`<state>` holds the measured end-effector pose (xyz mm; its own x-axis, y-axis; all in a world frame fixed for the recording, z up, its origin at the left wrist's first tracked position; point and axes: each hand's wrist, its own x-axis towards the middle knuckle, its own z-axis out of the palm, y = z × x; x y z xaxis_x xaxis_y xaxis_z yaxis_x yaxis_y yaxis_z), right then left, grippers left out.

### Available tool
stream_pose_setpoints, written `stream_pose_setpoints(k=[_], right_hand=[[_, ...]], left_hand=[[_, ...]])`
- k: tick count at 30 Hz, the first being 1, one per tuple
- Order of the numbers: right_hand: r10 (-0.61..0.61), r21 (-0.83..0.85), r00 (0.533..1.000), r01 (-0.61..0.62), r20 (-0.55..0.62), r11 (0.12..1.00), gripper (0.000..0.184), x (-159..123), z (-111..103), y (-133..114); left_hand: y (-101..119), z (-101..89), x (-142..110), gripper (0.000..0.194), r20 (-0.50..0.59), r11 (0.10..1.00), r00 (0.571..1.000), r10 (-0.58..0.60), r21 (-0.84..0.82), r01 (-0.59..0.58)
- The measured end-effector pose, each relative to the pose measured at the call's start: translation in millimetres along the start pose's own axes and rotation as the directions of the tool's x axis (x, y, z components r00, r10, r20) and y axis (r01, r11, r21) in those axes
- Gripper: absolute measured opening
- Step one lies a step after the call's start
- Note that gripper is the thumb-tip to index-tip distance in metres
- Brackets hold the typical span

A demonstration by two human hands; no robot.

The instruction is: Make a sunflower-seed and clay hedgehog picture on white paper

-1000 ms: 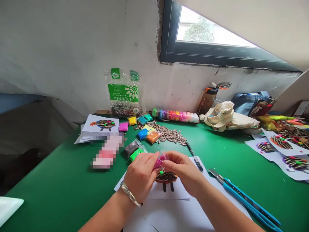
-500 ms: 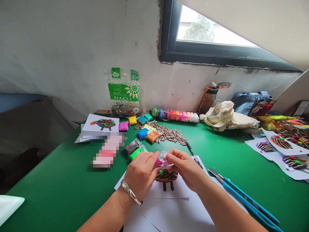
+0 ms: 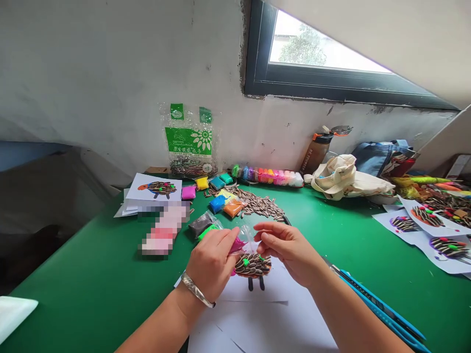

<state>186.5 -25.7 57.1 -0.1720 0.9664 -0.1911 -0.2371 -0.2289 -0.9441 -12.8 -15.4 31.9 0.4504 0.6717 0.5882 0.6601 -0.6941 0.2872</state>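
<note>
Between the thumb and fingers of my left hand [image 3: 212,262] is a small clear bag of magenta clay [image 3: 238,244]; its transparent top sticks up to the right. My right hand [image 3: 290,252] hovers just right of the bag, fingers apart and seemingly empty. Below both hands lies a seed picture [image 3: 253,266]: striped sunflower seeds on an orange body with bright green dots and two black legs. It rests on white paper [image 3: 257,318], and my left hand covers its left side.
Clay packets [image 3: 233,208] and loose sunflower seeds [image 3: 262,205] lie beyond my hands. At the right are a blue utility knife [image 3: 382,304] and finished seed pictures [image 3: 427,215]. Another picture [image 3: 154,187] tops papers at the left. A seed bag [image 3: 189,142] leans on the wall.
My right hand has let go of the clear bag and moved slightly right, its fingers opening. My left hand keeps the bag, and more of the seed picture shows.
</note>
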Motion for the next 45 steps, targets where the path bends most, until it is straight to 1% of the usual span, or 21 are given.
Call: stream_pose_setpoints(k=[4, 9, 11, 13, 16, 20, 23, 26, 29, 32, 33, 35, 37, 39, 40, 42, 45], right_hand=[[0.013, -0.021, 1.000, -0.013, 0.004, 1.000, 0.030, 1.0, -0.6, 2.3], [-0.026, -0.085, 0.997, 0.020, -0.068, 0.996, 0.032, 1.6, -3.4, 2.9], [-0.058, -0.075, 0.994, 0.052, -0.087, 0.996, 0.030, 1.8, -4.8, 2.1], [-0.080, -0.057, 0.992, 0.074, -0.094, 0.996, 0.025, 2.1, -5.8, 1.3], [-0.086, -0.056, 0.992, 0.081, -0.091, 0.995, 0.034, 2.1, -5.7, 0.8], [-0.078, -0.151, 0.994, 0.066, -0.078, 0.986, 0.029, 0.7, -4.5, 0.6], [-0.079, -0.196, 0.993, 0.060, -0.091, 0.979, 0.031, -0.5, -3.9, -0.3], [-0.113, -0.164, 0.986, 0.092, -0.120, 0.982, 0.031, -0.8, -3.1, -1.4], [-0.136, -0.138, 0.985, 0.121, -0.106, 0.983, 0.029, -0.3, -2.2, -1.7], [-0.132, -0.144, 0.985, 0.115, -0.108, 0.983, 0.033, 0.2, -3.1, -0.7], [-0.127, -0.172, 0.985, 0.106, -0.115, 0.979, 0.034, 0.1, -4.1, -0.3], [-0.140, -0.279, 0.981, 0.099, -0.133, 0.955, 0.038, -0.2, -7.1, 0.2], [-0.191, -0.397, 0.971, 0.119, -0.147, 0.910, 0.042, -0.8, -10.1, -0.1], [-0.243, -0.450, 0.958, 0.152, -0.153, 0.880, 0.039, -1.1, -11.7, -1.7], [-0.246, -0.443, 0.957, 0.157, -0.152, 0.883, 0.036, -1.2, -11.7, -2.9], [-0.212, -0.394, 0.966, 0.140, -0.145, 0.909, 0.032, -1.0, -10.1, -5.4], [-0.149, -0.312, 0.983, 0.110, -0.103, 0.944, 0.031, -0.7, -7.4, -6.5]], left_hand=[[-1.7, -0.2, 0.6, 0.039, -0.010, 1.000, 1.000, -0.015, 0.013, 0.015], [-7.6, -1.2, 1.6, 0.034, -0.061, 0.999, 0.998, -0.022, 0.045, 0.025], [-14.0, 0.1, 1.4, 0.034, -0.084, 0.997, 0.996, -0.029, 0.073, 0.036], [-22.7, 2.8, 0.9, 0.034, -0.091, 0.991, 0.994, -0.053, 0.114, 0.063], [-36.9, 8.9, -0.1, 0.034, -0.059, 0.977, 0.994, -0.097, 0.184, 0.106], [-51.4, 16.9, -1.3, 0.039, -0.050, 0.965, 0.989, -0.137, 0.220, 0.144], [-56.7, 19.6, -1.6, 0.039, -0.040, 0.957, 0.986, -0.162, 0.237, 0.167], [-57.8, 19.2, -1.2, 0.041, -0.033, 0.951, 0.983, -0.179, 0.249, 0.182], [-56.4, 18.1, -0.7, 0.043, -0.021, 0.947, 0.981, -0.190, 0.259, 0.189], [-55.2, 17.7, -0.4, 0.043, -0.006, 0.942, 0.979, -0.204, 0.270, 0.198], [-55.2, 17.5, -0.3, 0.043, -0.002, 0.940, 0.978, -0.211, 0.274, 0.203], [-56.2, 17.0, 0.0, 0.044, 0.000, 0.933, 0.973, -0.230, 0.285, 0.221], [-57.5, 16.0, 0.4, 0.044, 0.000, 0.924, 0.967, -0.254, 0.296, 0.242], [-58.0, 15.1, 0.7, 0.044, 0.008, 0.916, 0.961, -0.275, 0.305, 0.259], [-57.6, 14.8, 0.7, 0.045, 0.018, 0.914, 0.959, -0.283, 0.308, 0.264], [-55.6, 14.5, 0.5, 0.049, 0.049, 0.910, 0.953, -0.299, 0.314, 0.269], [-50.3, 14.6, 0.3, 0.054, 0.107, 0.906, 0.940, -0.323, 0.323, 0.274]])
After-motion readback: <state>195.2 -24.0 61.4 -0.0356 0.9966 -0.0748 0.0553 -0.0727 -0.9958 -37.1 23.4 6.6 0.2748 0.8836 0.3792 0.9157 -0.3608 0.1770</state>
